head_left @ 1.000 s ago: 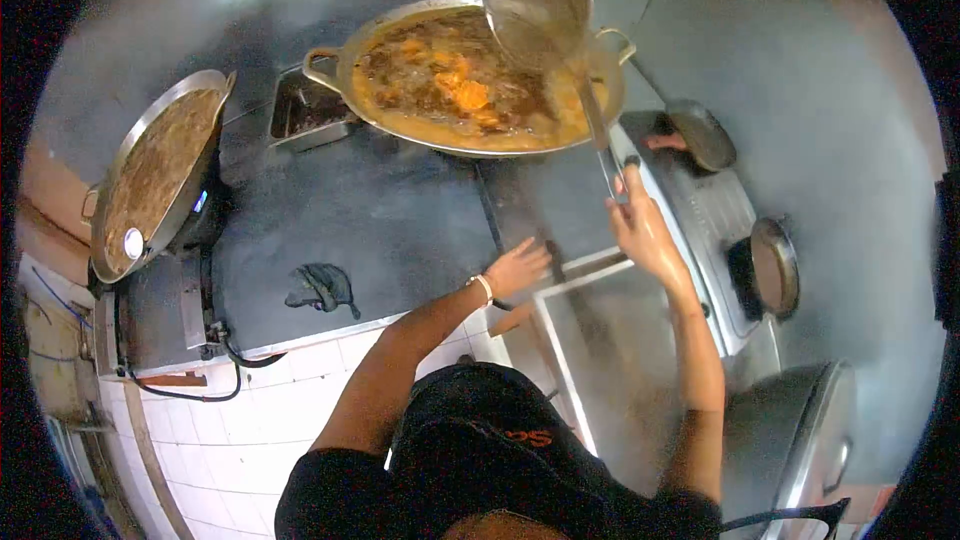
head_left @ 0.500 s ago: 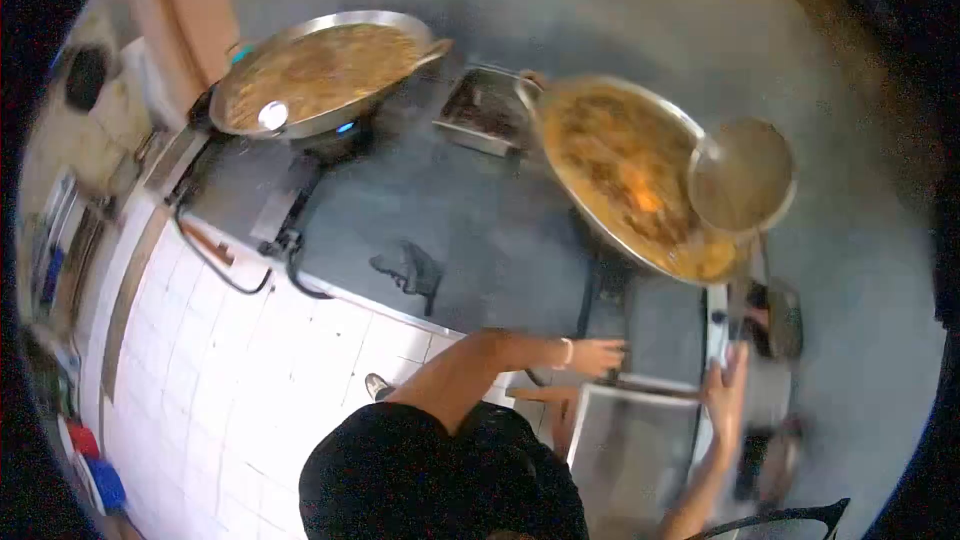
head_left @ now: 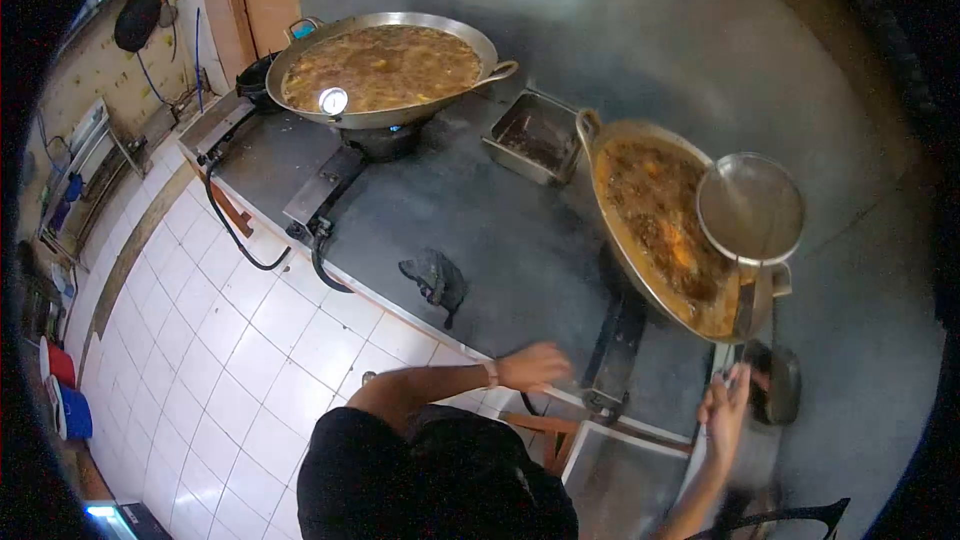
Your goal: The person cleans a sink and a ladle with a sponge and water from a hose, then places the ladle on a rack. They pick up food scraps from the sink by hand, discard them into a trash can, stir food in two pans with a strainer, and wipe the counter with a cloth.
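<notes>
Silver and round, the wire mesh skimmer (head_left: pixel 750 208) sits over the right edge of the big metal wok of brown frying food (head_left: pixel 660 225), much as it did a moment ago. Its long handle runs down to the right hand (head_left: pixel 727 410), whose fingers are closed around the end. The left hand (head_left: pixel 533 368) rests with loose, empty fingers on the front edge of the dark steel counter (head_left: pixel 480 210), left of this wok. A second wide wok (head_left: pixel 385 68) now shows further left, since the view has turned.
</notes>
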